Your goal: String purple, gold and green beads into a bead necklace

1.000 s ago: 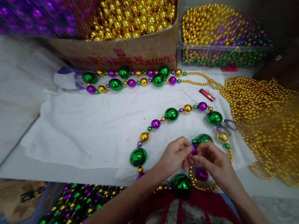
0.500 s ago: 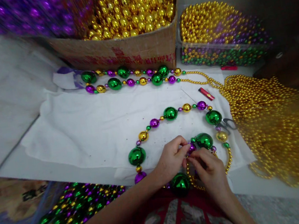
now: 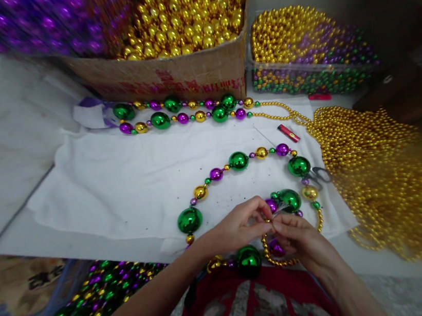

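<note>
A bead necklace (image 3: pixel 238 161) of large green, purple and gold beads curves over the white cloth and down to my lap. My left hand (image 3: pixel 244 221) pinches its gold bead end, near a purple bead (image 3: pixel 271 205) and a big green bead (image 3: pixel 291 200). Close against it, my right hand (image 3: pixel 302 234) is closed in a pinch on the pale string there. Fine strands of this string (image 3: pixel 283 206) fan out above the fingertips. A loop of small gold beads (image 3: pixel 282 261) hangs below. What exactly lies between the fingertips is partly hidden.
Behind the cloth (image 3: pixel 120 180) stand a cardboard box (image 3: pixel 169 78) of gold beads and a clear bin (image 3: pixel 300 68) of mixed beads. A finished-looking necklace (image 3: pixel 160 120), a red lighter (image 3: pixel 288 133) and scissors (image 3: pixel 320 175) lie around. Gold strands (image 3: pixel 386 187) pile up at right.
My fingertips have drawn together, and my right hand has turned with its fingers lower. String strands now show above them. The view has shifted slightly.
</note>
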Motion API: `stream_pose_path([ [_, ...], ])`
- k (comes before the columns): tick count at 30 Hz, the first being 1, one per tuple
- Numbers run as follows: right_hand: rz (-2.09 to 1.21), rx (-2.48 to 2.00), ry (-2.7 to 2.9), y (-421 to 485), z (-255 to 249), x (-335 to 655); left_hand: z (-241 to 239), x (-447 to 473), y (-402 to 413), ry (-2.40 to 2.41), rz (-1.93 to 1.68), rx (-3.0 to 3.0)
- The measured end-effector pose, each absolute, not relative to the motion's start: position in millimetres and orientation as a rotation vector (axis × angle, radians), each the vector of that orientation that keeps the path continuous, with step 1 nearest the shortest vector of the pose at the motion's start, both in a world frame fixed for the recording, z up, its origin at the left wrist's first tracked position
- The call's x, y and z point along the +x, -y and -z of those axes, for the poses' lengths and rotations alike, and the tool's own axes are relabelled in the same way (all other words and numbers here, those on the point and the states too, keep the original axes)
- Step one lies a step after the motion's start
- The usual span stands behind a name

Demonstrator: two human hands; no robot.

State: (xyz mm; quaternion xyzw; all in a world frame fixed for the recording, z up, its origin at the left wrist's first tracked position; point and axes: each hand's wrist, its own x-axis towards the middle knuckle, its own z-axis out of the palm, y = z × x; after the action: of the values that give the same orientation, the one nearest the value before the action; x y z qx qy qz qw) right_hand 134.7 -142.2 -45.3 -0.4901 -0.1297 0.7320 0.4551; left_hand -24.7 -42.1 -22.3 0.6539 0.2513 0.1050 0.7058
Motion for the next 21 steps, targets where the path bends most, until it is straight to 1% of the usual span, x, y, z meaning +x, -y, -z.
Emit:
stream_pose_path([
  [3,-1.775,-1.175,0.183,141.0,46.5,134.7,26.3,-22.7,44.6,-0.553,-0.293,1.591],
  [8,-1.708,-1.179,0.166,141.9,49.6,131.4,32.7,-15.2,46.2,-0.644,-0.334,1.629],
  [14,-1.643,-1.173,0.260,144.7,48.2,126.1,35.6,-14.2,35.6,-0.574,-0.176,1.079],
  [18,-1.452,-1.316,0.468,146.1,47.3,118.9,38.6,-14.5,32.2,-0.554,-0.195,0.930],
  [21,-1.233,-1.483,0.693,149.2,49.3,113.6,41.4,-12.4,34.7,-0.598,-0.218,0.892],
])
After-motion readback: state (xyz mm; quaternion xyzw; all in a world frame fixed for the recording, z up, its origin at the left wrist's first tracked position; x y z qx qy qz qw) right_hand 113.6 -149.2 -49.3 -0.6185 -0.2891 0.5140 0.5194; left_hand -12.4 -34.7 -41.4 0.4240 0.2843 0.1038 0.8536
